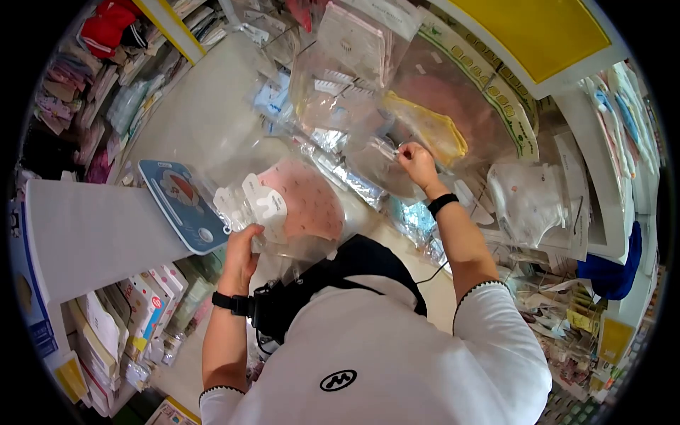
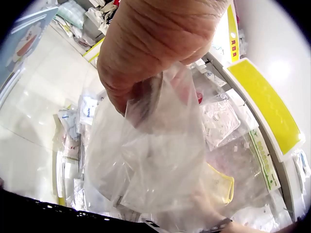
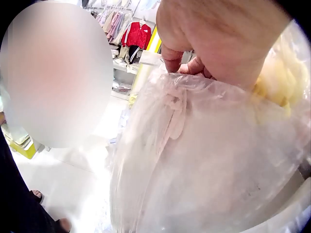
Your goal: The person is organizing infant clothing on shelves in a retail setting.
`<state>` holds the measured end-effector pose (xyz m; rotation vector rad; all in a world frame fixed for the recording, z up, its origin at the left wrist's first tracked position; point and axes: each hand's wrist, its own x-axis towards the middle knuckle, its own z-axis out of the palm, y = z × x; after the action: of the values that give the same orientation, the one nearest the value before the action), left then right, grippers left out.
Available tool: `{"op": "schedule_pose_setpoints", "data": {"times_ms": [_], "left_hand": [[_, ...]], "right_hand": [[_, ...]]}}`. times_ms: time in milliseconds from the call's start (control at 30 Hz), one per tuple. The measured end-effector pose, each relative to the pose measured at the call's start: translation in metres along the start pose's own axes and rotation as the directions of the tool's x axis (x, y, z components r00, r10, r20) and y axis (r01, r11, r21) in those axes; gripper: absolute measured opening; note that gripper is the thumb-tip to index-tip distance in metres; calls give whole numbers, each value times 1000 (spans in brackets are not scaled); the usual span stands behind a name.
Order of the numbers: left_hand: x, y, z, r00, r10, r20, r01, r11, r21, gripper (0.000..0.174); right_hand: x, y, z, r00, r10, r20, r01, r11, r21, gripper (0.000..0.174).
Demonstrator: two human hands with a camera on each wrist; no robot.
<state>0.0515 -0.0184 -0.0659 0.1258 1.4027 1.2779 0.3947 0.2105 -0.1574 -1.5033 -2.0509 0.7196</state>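
Note:
In the head view my left hand grips the edge of a clear plastic bag holding a pink patterned garment with a white bunny-shaped card. The left wrist view shows the thumb and fingers pinching the crinkled clear plastic. My right hand, further forward, pinches the top edge of another clear bag; pale, soft-looking contents show through it in the right wrist view. Just beyond that hand lies a bagged yellow-trimmed item. A bagged pale pink garment sits farther off.
A blue board with a cartoon picture stands on the white counter at left. Shelves of bagged goods line the far left. At right are a bagged white garment and a dark blue cloth. Several boxes sit below the counter.

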Motion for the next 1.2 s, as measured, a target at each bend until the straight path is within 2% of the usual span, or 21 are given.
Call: {"op": "schedule_pose_setpoints", "data": {"times_ms": [33,133,267,367,467,567,667,700,800,833,1000,1067,1133,1200], "left_hand": [[2,-3,-7,999,-47,-24,47,998,29,33],[3,-10,-9,1000,-23,-17,23,999,-27,31],[1,-16,-7,999,8,-35,-11,996,-86,29],[5,-23,-13,999,-26,-32,22,994,-111,29],[-2,-21,-5,1000,8,-6,-8,988,-153,29],[6,-27,-7,999,-17,-42,13,996,-92,31],[18,-36,-8,998,16,-58,-18,999,-32,31],[22,-39,-9,994,25,-102,-21,999,44,32],[19,-33,3,996,42,-79,-43,999,-19,32],[16,-32,6,993,80,-82,-82,996,-19,33],[23,-37,21,990,48,-135,-54,998,-37,29],[24,-37,30,984,72,-161,-77,997,-20,27],[28,-38,37,976,123,-178,-123,992,12,24],[26,-38,37,976,142,-162,-152,987,-49,22]], "right_hand": [[0,4,1,1000,-24,-6,24,1000,19,16],[0,8,0,1000,22,12,-23,991,133,18],[2,19,0,974,163,155,-197,951,238,17],[0,24,0,963,183,200,-240,917,318,13],[-8,24,4,948,203,244,-281,894,349,10],[-21,11,10,915,234,328,-357,848,391,11],[-27,-4,26,950,199,241,-276,897,346,12],[-26,-14,29,961,178,214,-243,912,331,13],[-24,-56,35,994,72,77,-91,955,282,15],[-25,-83,27,991,77,112,-106,953,285,16],[-41,-151,60,986,-162,-30,161,909,383,16],[-63,-198,54,985,-143,92,110,948,297,15],[-81,-217,71,974,-216,69,182,928,326,16],[-92,-223,82,958,-284,49,248,900,358,16]]}}
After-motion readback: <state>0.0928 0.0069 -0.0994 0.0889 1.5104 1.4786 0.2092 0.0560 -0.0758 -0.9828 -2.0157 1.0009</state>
